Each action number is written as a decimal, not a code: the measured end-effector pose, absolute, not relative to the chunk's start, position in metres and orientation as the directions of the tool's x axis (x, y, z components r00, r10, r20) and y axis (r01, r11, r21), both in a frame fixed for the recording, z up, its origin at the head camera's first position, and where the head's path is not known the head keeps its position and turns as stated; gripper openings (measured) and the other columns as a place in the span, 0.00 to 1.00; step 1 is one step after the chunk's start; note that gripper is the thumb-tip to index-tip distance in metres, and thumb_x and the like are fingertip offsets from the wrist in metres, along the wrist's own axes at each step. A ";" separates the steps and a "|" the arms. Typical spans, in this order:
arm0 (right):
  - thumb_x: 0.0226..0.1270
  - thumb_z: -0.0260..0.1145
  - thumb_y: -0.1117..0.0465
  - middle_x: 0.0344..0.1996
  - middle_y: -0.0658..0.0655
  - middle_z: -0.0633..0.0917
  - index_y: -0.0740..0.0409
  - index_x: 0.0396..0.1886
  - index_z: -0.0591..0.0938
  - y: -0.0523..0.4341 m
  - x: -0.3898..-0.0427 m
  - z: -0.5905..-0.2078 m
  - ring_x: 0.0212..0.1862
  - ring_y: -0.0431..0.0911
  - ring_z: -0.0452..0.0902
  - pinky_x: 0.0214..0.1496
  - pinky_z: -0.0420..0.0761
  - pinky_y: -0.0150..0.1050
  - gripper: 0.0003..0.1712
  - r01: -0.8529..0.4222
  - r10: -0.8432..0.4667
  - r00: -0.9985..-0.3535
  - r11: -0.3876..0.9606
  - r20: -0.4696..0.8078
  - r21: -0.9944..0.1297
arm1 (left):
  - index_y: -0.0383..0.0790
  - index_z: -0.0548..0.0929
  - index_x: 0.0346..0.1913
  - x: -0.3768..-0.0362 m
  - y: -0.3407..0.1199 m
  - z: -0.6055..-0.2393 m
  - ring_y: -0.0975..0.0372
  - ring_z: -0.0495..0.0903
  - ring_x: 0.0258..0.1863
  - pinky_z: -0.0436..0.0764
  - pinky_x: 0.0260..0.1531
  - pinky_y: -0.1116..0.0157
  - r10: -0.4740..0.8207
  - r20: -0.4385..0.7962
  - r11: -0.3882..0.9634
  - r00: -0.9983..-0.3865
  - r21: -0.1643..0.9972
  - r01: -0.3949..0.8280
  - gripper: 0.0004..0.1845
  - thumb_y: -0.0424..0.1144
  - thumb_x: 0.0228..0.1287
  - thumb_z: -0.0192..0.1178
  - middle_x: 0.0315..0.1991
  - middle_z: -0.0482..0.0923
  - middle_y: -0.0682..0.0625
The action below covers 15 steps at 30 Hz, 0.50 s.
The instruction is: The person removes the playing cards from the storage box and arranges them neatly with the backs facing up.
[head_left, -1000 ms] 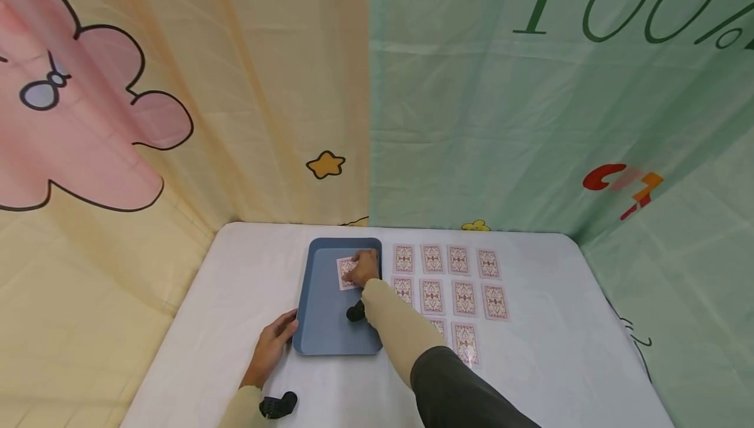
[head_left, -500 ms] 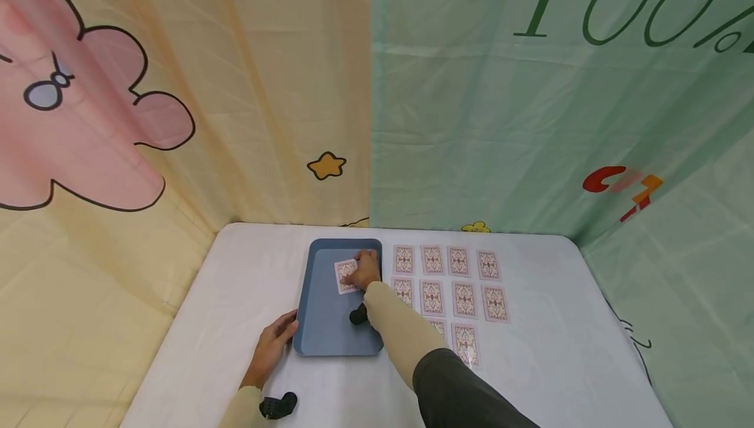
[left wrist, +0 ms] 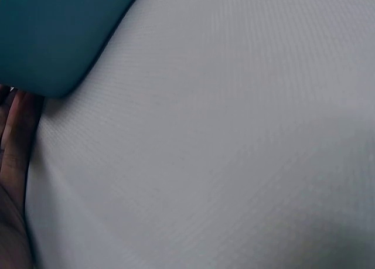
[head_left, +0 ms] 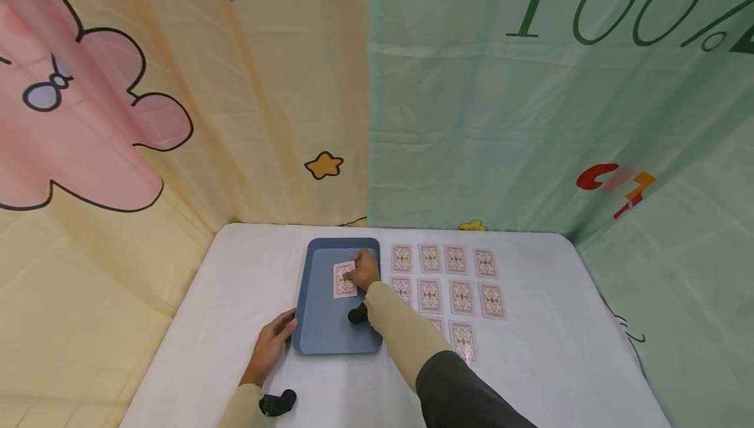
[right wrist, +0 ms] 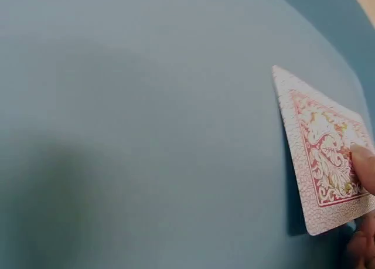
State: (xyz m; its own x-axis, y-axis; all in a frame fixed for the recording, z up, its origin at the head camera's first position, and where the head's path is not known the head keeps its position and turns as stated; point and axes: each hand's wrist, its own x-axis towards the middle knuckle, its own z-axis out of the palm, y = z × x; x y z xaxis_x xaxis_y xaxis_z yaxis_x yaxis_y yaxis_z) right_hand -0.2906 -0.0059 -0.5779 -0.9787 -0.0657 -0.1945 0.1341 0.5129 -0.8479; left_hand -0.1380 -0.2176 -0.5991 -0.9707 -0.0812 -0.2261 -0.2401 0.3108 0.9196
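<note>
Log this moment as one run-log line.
right hand: holds card over tray | left hand: touches tray's near-left corner | other cards: face down on table

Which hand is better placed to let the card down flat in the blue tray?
Right hand: it already pinches the card over the tray. Left hand only rests at the tray's near-left corner.

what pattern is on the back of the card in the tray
The card has a red ornate scrollwork back with a white border, clearest in the right wrist view.
</note>
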 end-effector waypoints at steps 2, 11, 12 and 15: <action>0.49 0.75 0.72 0.28 0.55 0.76 0.60 0.38 0.73 -0.005 -0.289 -0.578 0.29 0.45 0.71 0.30 0.74 0.36 0.21 0.133 -0.068 -0.980 0.490 -0.189 -0.862 | 0.29 0.67 0.67 -0.138 -0.217 -0.599 0.44 0.67 0.65 0.67 0.64 0.47 -0.077 -0.225 0.315 -0.971 0.919 -0.238 0.27 0.43 0.73 0.52 0.65 0.69 0.33; 0.53 0.73 0.70 0.22 0.53 0.77 0.58 0.38 0.74 0.002 -0.278 -0.566 0.22 0.43 0.70 0.23 0.71 0.33 0.18 0.167 -0.125 -0.964 0.411 -0.237 -0.896 | 0.27 0.66 0.68 -0.137 -0.219 -0.597 0.44 0.66 0.66 0.66 0.65 0.48 -0.069 -0.233 0.301 -0.970 0.922 -0.243 0.27 0.42 0.74 0.52 0.66 0.67 0.32; 0.53 0.73 0.70 0.21 0.53 0.77 0.59 0.38 0.74 0.003 -0.276 -0.563 0.22 0.42 0.70 0.23 0.70 0.32 0.17 0.159 -0.141 -0.962 0.405 -0.233 -0.900 | 0.27 0.66 0.68 -0.137 -0.219 -0.597 0.44 0.66 0.66 0.66 0.65 0.48 -0.072 -0.232 0.303 -0.970 0.922 -0.242 0.27 0.42 0.73 0.52 0.66 0.67 0.33; 0.56 0.72 0.68 0.18 0.51 0.76 0.58 0.38 0.74 0.012 -0.272 -0.556 0.21 0.41 0.68 0.23 0.69 0.32 0.15 0.143 -0.170 -0.959 0.397 -0.226 -0.907 | 0.27 0.66 0.68 -0.138 -0.217 -0.596 0.44 0.66 0.66 0.66 0.65 0.49 -0.064 -0.233 0.304 -0.970 0.921 -0.242 0.27 0.42 0.74 0.52 0.66 0.67 0.33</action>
State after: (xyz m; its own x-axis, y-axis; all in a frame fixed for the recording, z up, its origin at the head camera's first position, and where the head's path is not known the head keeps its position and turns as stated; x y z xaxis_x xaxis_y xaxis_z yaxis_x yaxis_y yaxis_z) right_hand -0.2717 0.0116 -0.5558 -0.9592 -0.1700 -0.2257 0.1430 0.3970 -0.9066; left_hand -0.1384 -0.2173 -0.5960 -0.9703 -0.0642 -0.2333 -0.2417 0.3043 0.9214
